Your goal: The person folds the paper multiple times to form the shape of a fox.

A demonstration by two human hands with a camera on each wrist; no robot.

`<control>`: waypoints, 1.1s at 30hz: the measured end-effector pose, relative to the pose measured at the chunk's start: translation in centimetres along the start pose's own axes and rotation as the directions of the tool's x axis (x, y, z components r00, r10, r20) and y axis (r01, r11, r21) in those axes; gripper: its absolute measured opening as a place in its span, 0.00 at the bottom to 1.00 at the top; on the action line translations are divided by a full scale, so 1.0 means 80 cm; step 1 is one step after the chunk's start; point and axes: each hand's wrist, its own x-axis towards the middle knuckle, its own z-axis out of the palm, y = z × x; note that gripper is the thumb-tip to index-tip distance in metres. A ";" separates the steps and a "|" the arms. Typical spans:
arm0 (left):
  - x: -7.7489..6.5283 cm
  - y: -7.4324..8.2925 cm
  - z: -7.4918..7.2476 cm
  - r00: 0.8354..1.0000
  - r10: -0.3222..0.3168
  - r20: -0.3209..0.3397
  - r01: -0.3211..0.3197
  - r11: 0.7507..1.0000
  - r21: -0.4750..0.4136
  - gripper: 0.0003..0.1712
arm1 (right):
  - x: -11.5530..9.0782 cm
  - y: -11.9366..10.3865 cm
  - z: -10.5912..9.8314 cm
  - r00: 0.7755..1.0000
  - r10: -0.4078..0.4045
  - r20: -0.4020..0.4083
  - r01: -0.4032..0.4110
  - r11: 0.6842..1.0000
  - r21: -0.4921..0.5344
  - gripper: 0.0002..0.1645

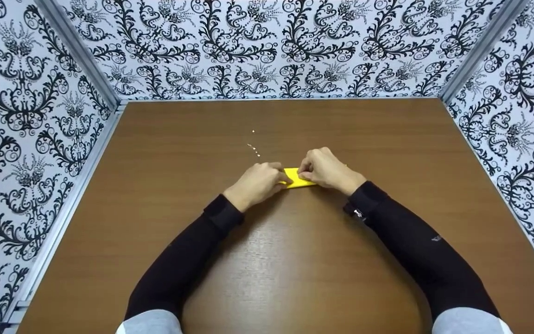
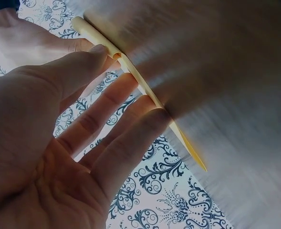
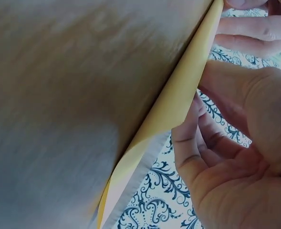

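Observation:
A sheet of yellow paper (image 1: 300,177), folded into a narrow strip, lies on the table between both hands. My left hand (image 1: 258,183) rests on its left end, thumb on the far side and fingertips along the paper. In the left wrist view those fingers (image 2: 112,98) are spread and fairly straight against the strip's edge. With thumb and bent fingers, my right hand (image 1: 326,169) pinches the strip right of its middle. The right wrist view shows the paper (image 3: 171,100) with a raised, curled side flap, the right hand's thumb and fingertips at its edge.
Several small white bits (image 1: 254,149) lie on the brown wooden table (image 1: 267,260) beyond the left hand. Patterned black-and-white panels (image 1: 267,46) wall in the table at the back and both sides, with metal corner posts (image 1: 81,51).

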 end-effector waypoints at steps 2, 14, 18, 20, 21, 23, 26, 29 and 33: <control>0.001 0.000 -0.001 1.000 0.002 0.002 -0.002 1.000 0.010 0.10 | -0.001 -0.001 0.001 1.000 -0.007 -0.008 0.007 1.000 -0.005 0.03; -0.003 0.003 -0.001 0.999 -0.037 -0.021 0.037 0.999 -0.036 0.09 | -0.009 -0.003 0.009 0.994 -0.077 -0.075 0.075 0.997 -0.017 0.04; 0.000 0.006 0.000 0.996 -0.083 -0.027 0.081 0.995 -0.060 0.08 | -0.010 -0.002 0.009 0.996 -0.063 -0.068 0.062 0.998 -0.015 0.03; 0.005 0.008 -0.001 0.994 -0.104 -0.035 0.101 0.992 -0.070 0.07 | -0.009 -0.002 0.009 0.996 -0.060 -0.071 0.059 0.998 -0.020 0.04; 0.008 0.009 -0.001 0.992 -0.117 -0.041 0.113 0.991 -0.074 0.06 | -0.009 -0.001 0.008 0.996 -0.056 -0.073 0.055 0.998 -0.022 0.04; 0.015 0.011 -0.002 0.989 -0.134 -0.057 0.129 0.987 -0.093 0.04 | -0.009 -0.001 0.007 0.995 -0.055 -0.079 0.053 0.998 -0.030 0.05; 0.027 0.014 -0.001 0.983 -0.172 -0.062 0.163 0.977 -0.140 0.01 | -0.009 -0.001 0.005 0.995 -0.056 -0.087 0.052 0.998 -0.040 0.05; 0.037 0.014 0.002 0.975 -0.222 -0.034 0.211 0.959 -0.189 0.03 | -0.008 0.000 0.006 0.995 -0.060 -0.085 0.057 0.997 -0.043 0.05; 0.043 0.013 0.007 0.958 -0.286 0.010 0.281 0.935 -0.217 0.05 | -0.008 0.001 0.008 0.995 -0.058 -0.078 0.055 0.998 -0.036 0.06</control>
